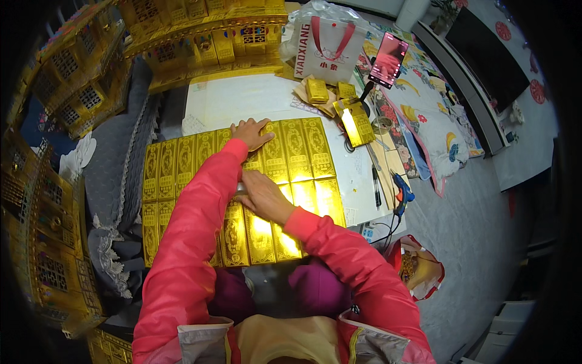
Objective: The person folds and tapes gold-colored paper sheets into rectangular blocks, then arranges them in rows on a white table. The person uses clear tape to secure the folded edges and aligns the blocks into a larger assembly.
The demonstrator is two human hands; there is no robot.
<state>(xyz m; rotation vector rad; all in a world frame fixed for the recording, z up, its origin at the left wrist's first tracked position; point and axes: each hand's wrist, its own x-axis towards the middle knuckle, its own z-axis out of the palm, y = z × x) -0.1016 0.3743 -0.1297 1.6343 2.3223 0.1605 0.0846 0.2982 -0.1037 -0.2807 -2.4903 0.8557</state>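
L hand (pixel 251 133) lies flat, fingers spread, on far edge of the gold foil sheet (pixel 182 164) w/ its rows of panels, spread over the white table (pixel 242 100). R hand (pixel 262 195) presses palm-down mid-sheet, fingers loosely together, holding nothing. Blue glue gun (pixel 401 195) sits at table's right edge; white gift bag (pixel 327 51) stands beyond.

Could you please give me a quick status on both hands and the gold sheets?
Left hand flat on gold sheets. Right hand pressing the middle seam. Nothing between them.
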